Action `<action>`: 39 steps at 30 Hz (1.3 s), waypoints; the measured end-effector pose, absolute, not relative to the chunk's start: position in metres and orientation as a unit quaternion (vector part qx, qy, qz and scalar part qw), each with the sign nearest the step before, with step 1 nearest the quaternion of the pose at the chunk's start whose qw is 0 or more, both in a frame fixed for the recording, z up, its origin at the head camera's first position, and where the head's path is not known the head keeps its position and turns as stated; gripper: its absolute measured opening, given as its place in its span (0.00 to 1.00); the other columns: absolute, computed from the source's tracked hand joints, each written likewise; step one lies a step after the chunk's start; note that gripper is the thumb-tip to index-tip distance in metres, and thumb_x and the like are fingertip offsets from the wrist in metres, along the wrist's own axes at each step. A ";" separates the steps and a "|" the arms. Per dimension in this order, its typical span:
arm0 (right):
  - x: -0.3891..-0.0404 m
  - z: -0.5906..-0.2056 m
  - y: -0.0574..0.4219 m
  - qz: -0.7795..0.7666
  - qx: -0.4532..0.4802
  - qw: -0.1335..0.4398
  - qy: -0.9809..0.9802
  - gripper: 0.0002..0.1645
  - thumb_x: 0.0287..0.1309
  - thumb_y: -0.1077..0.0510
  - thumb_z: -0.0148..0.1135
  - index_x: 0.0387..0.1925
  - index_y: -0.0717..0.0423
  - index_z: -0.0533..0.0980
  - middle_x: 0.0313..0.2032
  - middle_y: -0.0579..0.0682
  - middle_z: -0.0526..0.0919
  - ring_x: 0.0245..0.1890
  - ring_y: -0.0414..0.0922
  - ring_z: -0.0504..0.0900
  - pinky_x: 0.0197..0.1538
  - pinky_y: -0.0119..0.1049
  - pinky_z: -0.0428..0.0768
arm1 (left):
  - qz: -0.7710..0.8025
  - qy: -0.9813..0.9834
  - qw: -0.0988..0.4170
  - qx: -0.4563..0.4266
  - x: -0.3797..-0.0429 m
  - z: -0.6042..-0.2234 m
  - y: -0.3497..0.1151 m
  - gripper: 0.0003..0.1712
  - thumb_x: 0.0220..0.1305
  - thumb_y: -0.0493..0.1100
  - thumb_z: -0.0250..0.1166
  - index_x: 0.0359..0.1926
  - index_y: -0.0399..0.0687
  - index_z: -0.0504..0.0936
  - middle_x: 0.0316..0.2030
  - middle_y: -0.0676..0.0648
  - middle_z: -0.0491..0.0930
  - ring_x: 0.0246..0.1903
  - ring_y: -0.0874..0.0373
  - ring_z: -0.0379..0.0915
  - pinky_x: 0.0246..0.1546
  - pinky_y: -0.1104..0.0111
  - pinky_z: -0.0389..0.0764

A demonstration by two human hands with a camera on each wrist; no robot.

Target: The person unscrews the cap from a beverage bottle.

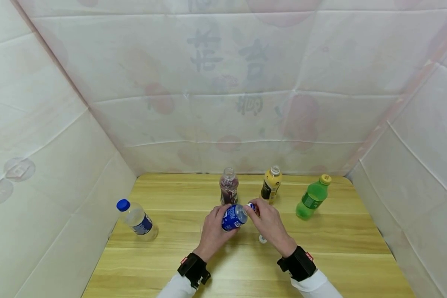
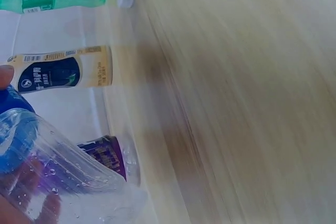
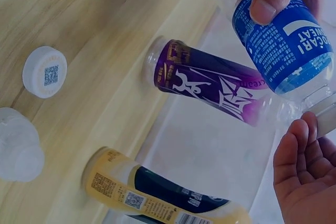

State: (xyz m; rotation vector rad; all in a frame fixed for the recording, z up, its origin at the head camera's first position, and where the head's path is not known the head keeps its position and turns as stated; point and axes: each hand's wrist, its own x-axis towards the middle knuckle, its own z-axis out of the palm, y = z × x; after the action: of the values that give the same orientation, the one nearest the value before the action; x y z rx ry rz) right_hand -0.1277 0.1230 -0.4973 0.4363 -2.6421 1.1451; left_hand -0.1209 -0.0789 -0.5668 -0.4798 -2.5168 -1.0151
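Observation:
My left hand (image 1: 214, 231) grips a clear bottle with a blue label (image 1: 232, 218), tilted with its neck toward my right hand (image 1: 271, 225). In the right wrist view, the label (image 3: 286, 45) reads partly "OCARI SWEAT", and the left thumb (image 3: 268, 3) lies across it. My right fingers (image 3: 299, 145) pinch a white cap (image 3: 326, 115) at the bottle's mouth; whether it is seated or loose, I cannot tell. The left wrist view has the bottle's clear lower body (image 2: 68, 182) with droplets inside.
Behind my hands stand a purple-labelled bottle (image 1: 229, 188) and a yellow bottle (image 1: 271, 184), both uncapped. A green bottle (image 1: 313, 196) with a yellow cap is at right; a blue-capped clear bottle (image 1: 138, 221) at left. A white cap (image 3: 44, 72) lies on the table near a translucent object (image 3: 20, 145).

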 end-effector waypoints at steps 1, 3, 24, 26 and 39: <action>-0.128 -0.497 0.123 0.389 0.153 0.116 -0.901 0.14 0.72 0.50 0.65 0.46 0.57 0.80 0.31 0.41 0.76 0.27 0.37 0.73 0.28 0.30 0.74 | -0.365 -0.896 0.188 -0.170 -0.121 -0.566 -0.079 0.46 0.46 0.48 0.86 0.65 0.47 0.75 0.54 0.41 0.78 0.52 0.45 0.78 0.53 0.47 0.80; -0.128 -0.496 0.124 0.387 0.161 0.118 -0.900 0.14 0.72 0.50 0.65 0.46 0.58 0.80 0.31 0.42 0.77 0.28 0.36 0.73 0.28 0.30 0.75 | -0.376 -0.894 0.177 -0.167 -0.121 -0.565 -0.079 0.45 0.46 0.48 0.85 0.65 0.47 0.75 0.54 0.41 0.79 0.52 0.44 0.78 0.53 0.46 0.80; -0.128 -0.489 0.130 0.373 0.211 0.122 -0.895 0.11 0.73 0.53 0.63 0.46 0.57 0.78 0.33 0.41 0.76 0.32 0.37 0.75 0.33 0.31 0.78 | -0.437 -0.875 0.126 -0.165 -0.121 -0.557 -0.079 0.42 0.49 0.48 0.84 0.64 0.51 0.76 0.55 0.43 0.80 0.52 0.46 0.79 0.53 0.46 0.80; -0.127 -0.488 0.131 0.372 0.215 0.121 -0.895 0.11 0.73 0.53 0.63 0.46 0.57 0.78 0.34 0.41 0.76 0.32 0.37 0.74 0.33 0.31 0.78 | -0.440 -0.874 0.122 -0.165 -0.121 -0.557 -0.079 0.41 0.49 0.48 0.84 0.64 0.51 0.76 0.56 0.43 0.80 0.53 0.46 0.79 0.53 0.47 0.81; -0.129 -0.489 0.135 0.354 0.243 0.136 -0.893 0.10 0.71 0.54 0.65 0.45 0.57 0.78 0.34 0.42 0.77 0.33 0.38 0.76 0.34 0.32 0.80 | -0.456 -0.871 0.077 -0.168 -0.121 -0.554 -0.081 0.43 0.50 0.48 0.83 0.66 0.50 0.76 0.56 0.44 0.80 0.54 0.46 0.78 0.54 0.47 0.80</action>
State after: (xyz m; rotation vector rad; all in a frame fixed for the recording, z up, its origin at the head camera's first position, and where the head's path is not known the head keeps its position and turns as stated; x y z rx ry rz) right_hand -0.1286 0.1348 -0.4893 0.7048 -2.5854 1.0264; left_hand -0.1209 -0.0808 -0.5537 -0.5046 -2.6094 -1.3651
